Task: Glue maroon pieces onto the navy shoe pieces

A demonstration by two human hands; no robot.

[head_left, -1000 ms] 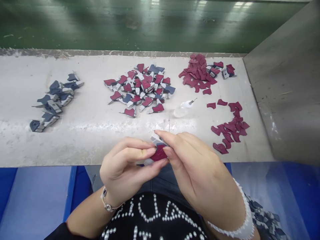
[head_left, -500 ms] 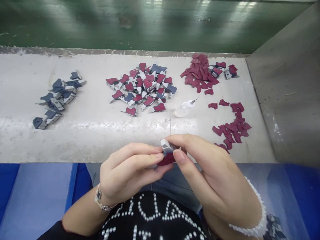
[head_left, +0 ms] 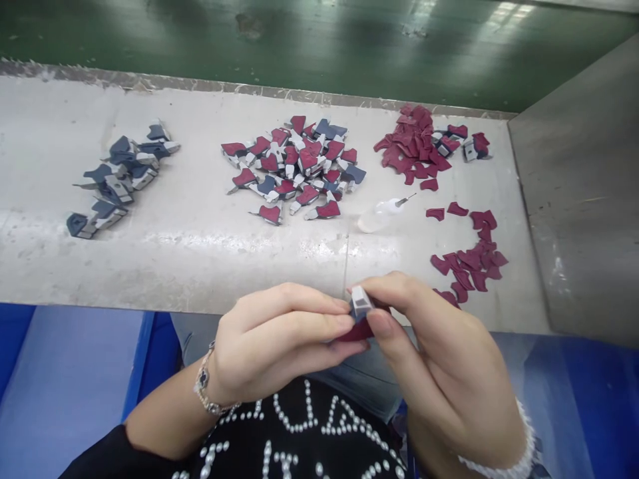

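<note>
In the head view, you hold one little piece [head_left: 361, 301] in the lower middle of the frame, by the near edge of the tabletop [head_left: 190, 276]. It looks gray at its top end and dark red lower down. Your left hand [head_left: 279, 339] is clamped on it from the left, fingers [head_left: 319, 325] close together and thumb lower in the frame. Your right hand [head_left: 444, 359] pinches it from the right, with the thumb and first finger at its top end. Your hands hide much of it, so I cannot tell its whole shape.

Blue and gray bits [head_left: 120, 169] lie in a bunch at the upper left. A big heap of red, blue and gray bits [head_left: 299, 163] sits in the upper middle. Below its right side, a clear bottle [head_left: 379, 216] lies down, its thin tip pointing right and a bit up. At the upper right is a pile of flat red bits [head_left: 414, 140], with a few gray and red bits [head_left: 476, 146] just beside it. More red shapes [head_left: 474, 259] lie scattered lower down, near your right hand.
</note>
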